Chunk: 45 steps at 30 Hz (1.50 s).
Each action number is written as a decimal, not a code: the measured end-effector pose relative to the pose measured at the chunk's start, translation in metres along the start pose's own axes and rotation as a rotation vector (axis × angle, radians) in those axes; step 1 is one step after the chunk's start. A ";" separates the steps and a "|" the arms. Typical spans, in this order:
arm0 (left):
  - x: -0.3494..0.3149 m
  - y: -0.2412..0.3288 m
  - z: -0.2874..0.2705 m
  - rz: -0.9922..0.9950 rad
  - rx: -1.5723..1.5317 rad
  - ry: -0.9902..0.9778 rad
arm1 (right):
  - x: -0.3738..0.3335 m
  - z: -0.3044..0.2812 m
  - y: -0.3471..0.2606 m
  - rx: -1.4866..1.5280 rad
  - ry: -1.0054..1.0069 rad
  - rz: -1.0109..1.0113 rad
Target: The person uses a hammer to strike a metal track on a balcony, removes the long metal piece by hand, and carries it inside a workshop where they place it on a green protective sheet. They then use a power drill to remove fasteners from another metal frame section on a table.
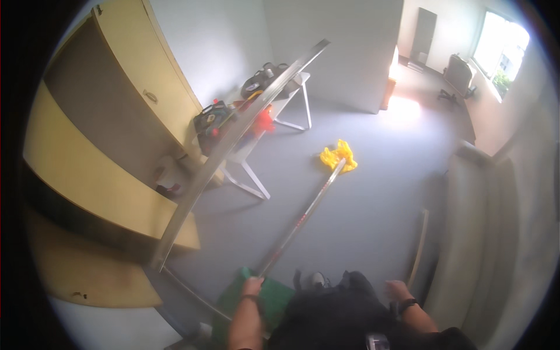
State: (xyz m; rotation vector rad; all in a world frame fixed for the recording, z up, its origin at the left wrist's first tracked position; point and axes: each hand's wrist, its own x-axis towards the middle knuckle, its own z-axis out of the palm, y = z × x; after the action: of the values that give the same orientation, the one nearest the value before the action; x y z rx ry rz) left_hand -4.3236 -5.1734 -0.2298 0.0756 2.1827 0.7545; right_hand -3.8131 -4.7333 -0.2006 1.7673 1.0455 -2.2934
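My left hand (252,286) is closed at the near end of a long, thin metal bar (303,217) with red marks along it. The bar slants away from me, and its far end meets a crumpled yellow plastic bag (338,156) on the floor. Beneath that hand spreads a green sheet or bag (280,306), partly hidden by my arm and body. My right hand (398,290) hangs at my right side, slightly blurred, its fingers curled with nothing visible in them. A wider pale metal rail (213,160) slopes across the left part of the view, touching neither hand.
Behind the rail, a white trestle table (297,87) carries bags and tools. Yellowish cabinets (137,52) and panels line the left. A wooden strip (419,248) and pale long panels (472,233) lie along the right. An office chair (459,76) stands near the bright window.
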 end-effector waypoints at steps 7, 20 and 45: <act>0.084 0.198 -0.043 0.129 -0.100 0.136 | 0.131 0.007 -0.105 -0.175 0.154 0.183; 0.193 0.328 -0.234 0.101 -0.705 0.516 | 0.251 0.491 -0.592 -1.472 -0.205 -0.738; 0.301 0.363 -0.261 -0.454 -1.095 0.489 | 0.377 1.119 -0.684 -1.983 -0.811 -1.795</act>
State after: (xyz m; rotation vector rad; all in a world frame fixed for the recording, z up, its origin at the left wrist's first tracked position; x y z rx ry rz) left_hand -4.7817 -4.9165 -0.1085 -1.2076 1.7804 1.6787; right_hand -5.1720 -4.6859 -0.0855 -1.0794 2.8715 -0.2316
